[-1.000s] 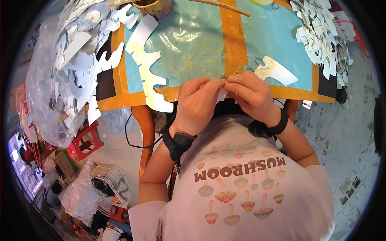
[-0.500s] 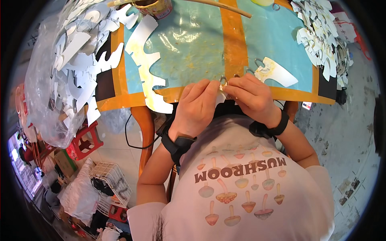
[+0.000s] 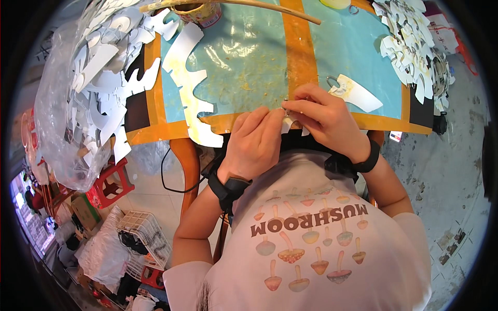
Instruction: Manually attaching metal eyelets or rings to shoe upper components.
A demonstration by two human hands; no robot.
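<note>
Both hands meet at the near edge of the table. My left hand [image 3: 254, 142] has its fingers closed on a small white cut piece [image 3: 286, 124], of which only a bit shows between the hands. My right hand [image 3: 324, 122] has thumb and fingers pinched together at the top of the same piece; anything tiny between the fingertips is hidden. To the right lies another white piece [image 3: 365, 97] with a metal ring [image 3: 332, 81] at its yellow-smeared end. Left of my hands, a long white notched strip [image 3: 189, 90] with yellow smears hangs slightly over the edge.
Heaps of white cut pieces stand at the left [image 3: 98, 67] and right [image 3: 407, 41], the left one by clear plastic [image 3: 57, 114]. A tub [image 3: 205, 14] and a wooden stick [image 3: 290, 10] lie at the back of the blue table cover [image 3: 244, 57]. A red stool [image 3: 111, 184] stands below.
My right hand has shifted and rotated, its fingers rising over the held piece. The metal ring seen between my fingertips is now mostly hidden. My left hand stays nearly in place.
</note>
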